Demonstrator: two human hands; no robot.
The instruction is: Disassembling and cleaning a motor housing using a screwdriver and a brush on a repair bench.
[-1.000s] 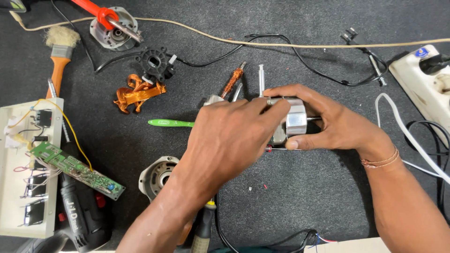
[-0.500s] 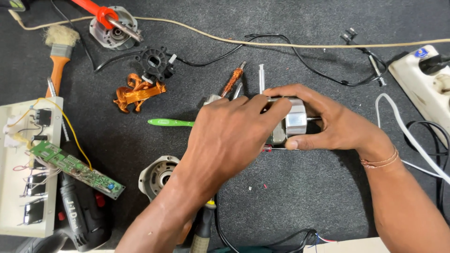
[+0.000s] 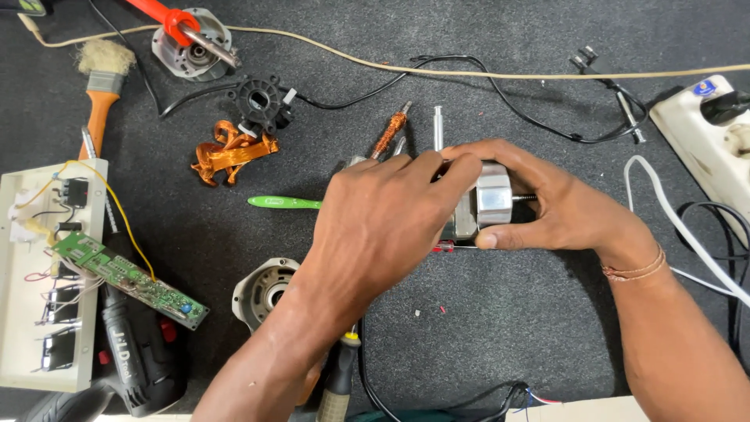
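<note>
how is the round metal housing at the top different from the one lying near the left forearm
The top housing lies beside a red-handled tool whose metal tip crosses its face; the lower housing has nothing across it. The top one shows whole; the lower one is partly hidden by the left forearm. The top one sits far from both hands, the lower one close to that arm. Both are round, grey metal, with a central hole, on the dark mat.
</note>
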